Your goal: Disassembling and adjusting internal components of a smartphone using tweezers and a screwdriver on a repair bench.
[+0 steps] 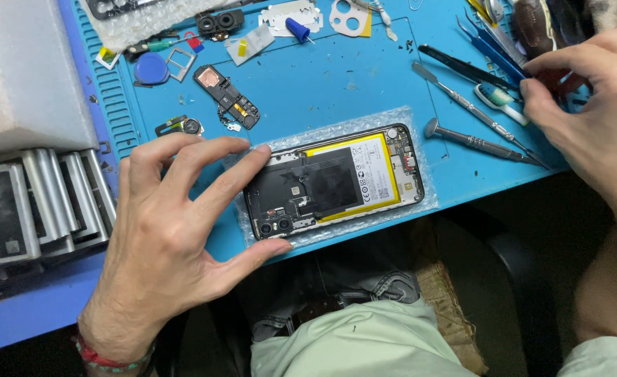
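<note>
An opened phone (pixel 336 178) lies back-up on a sheet of bubble wrap (pixel 420 199) near the front edge of the blue work mat (pixel 336 77). Its white and yellow battery and dark inner boards are bare. My left hand (pixel 172 241) spans the phone's left end, index fingertip at the top corner and thumb tip at the bottom corner. My right hand (pixel 591 115) is at the right, fingers curled among the tools, touching a dark tool beside a toothbrush (pixel 500 101). Whether it grips one I cannot tell.
Metal spudgers (pixel 472 108), tweezers (pixel 486 42) and a screwdriver (pixel 479 144) lie right of the phone. Loose parts sit at the back: a speaker module (pixel 226 94), camera piece (pixel 219 22), blue disc (pixel 152 68). A stack of phone frames (pixel 36 206) stands at the left. My lap is below the table edge.
</note>
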